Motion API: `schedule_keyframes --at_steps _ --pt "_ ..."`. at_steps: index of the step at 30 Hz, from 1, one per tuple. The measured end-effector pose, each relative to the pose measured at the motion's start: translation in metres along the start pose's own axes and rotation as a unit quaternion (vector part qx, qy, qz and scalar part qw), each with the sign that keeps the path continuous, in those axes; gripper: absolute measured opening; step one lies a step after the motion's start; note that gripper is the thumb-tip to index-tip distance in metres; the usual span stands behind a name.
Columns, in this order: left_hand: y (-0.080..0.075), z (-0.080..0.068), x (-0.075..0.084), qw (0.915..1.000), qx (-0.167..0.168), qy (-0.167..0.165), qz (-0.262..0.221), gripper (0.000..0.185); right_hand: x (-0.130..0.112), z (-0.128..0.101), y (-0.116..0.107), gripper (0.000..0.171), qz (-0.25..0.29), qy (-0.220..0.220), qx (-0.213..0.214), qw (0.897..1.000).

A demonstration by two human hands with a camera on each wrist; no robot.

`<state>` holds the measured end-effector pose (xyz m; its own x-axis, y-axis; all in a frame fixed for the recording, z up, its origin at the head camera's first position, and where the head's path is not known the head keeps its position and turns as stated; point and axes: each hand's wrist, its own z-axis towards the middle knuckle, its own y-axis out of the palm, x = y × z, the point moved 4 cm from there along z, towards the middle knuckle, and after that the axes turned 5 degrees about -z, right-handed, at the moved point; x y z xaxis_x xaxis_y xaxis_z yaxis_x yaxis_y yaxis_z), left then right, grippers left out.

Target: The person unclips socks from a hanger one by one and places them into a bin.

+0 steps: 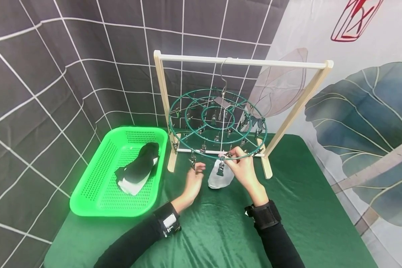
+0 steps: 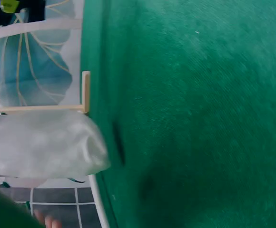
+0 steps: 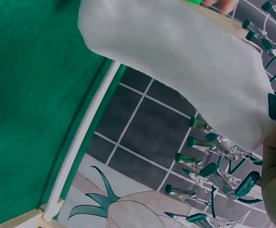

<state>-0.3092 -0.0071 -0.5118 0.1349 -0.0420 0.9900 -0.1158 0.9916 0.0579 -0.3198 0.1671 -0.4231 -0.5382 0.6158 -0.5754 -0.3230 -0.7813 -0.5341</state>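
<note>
my right hand (image 1: 242, 169) is up at the front rim of the round green clip hanger (image 1: 217, 123), near the middle of the frame, its fingers pinched together on a clip (image 1: 220, 168) so the pale grey sock (image 1: 220, 178) can hang from it; the sock dangles just below the rim with its toe close to the green cloth (image 1: 221, 230), which is why i hold the rim steady from above. my left hand (image 1: 193, 183) sits just left of the sock, fingers loosely curled near another clip (image 1: 192, 162); whether they actually grip anything i cannot tell. the hanger hooks over the top bar of a wooden frame (image 1: 242, 62), whose white lower rail (image 3: 83, 137) runs behind the sock in the right wrist view. at the left of the frame a bright green basket (image 1: 97, 186) holds 1 black sock (image 1: 141, 163) lying over a white one (image 1: 131, 186). the many dangling clips crowd round my fingers, and the frame's feet stand close on both sides
</note>
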Motion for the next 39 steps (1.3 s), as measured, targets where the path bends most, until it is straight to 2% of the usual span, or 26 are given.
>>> schedule_keyframes --at_steps 2,4,6,9,14,18,20,27,35,39 --pt "0.01 -0.002 -0.005 0.9959 -0.086 -0.026 0.012 0.04 -0.001 0.0 0.001 0.016 -0.003 0.0 -0.001 1.0" --pt "0.018 -0.002 -0.006 0.9882 -0.147 -0.039 0.014 0.043 -0.002 0.0 0.001 0.016 -0.008 -0.003 0.0 1.0" --pt "0.024 -0.002 -0.006 0.9827 -0.181 -0.039 0.01 0.042 -0.003 0.0 0.001 0.017 -0.011 -0.005 0.002 1.0" --pt "0.029 0.0 -0.003 0.9783 -0.205 -0.027 0.006 0.036 -0.002 0.0 0.0 0.017 -0.017 -0.007 0.008 1.0" --pt "0.027 -0.003 0.012 0.9772 -0.212 -0.002 -0.006 0.027 0.0 0.001 -0.002 0.017 -0.032 -0.007 0.031 0.999" --pt "0.02 -0.011 0.03 0.9763 -0.216 -0.002 0.008 0.027 0.002 0.002 -0.004 0.025 -0.049 0.003 0.059 0.997" --pt "0.018 -0.011 0.033 0.9762 -0.216 -0.008 0.014 0.028 0.003 0.002 -0.005 0.032 -0.06 0.005 0.073 0.996" --pt "0.015 0.001 0.003 0.9747 -0.218 -0.007 0.046 0.03 0.001 0.002 -0.006 0.045 -0.083 -0.018 0.107 0.991" --pt "0.008 -0.001 0.012 0.9702 -0.226 0.021 0.086 0.03 0.001 0.002 -0.003 0.047 -0.061 -0.038 0.11 0.991" --pt "0.002 -0.002 0.017 0.9659 -0.214 0.05 0.137 0.027 0.0 0.002 -0.004 0.047 -0.06 -0.049 0.117 0.99"
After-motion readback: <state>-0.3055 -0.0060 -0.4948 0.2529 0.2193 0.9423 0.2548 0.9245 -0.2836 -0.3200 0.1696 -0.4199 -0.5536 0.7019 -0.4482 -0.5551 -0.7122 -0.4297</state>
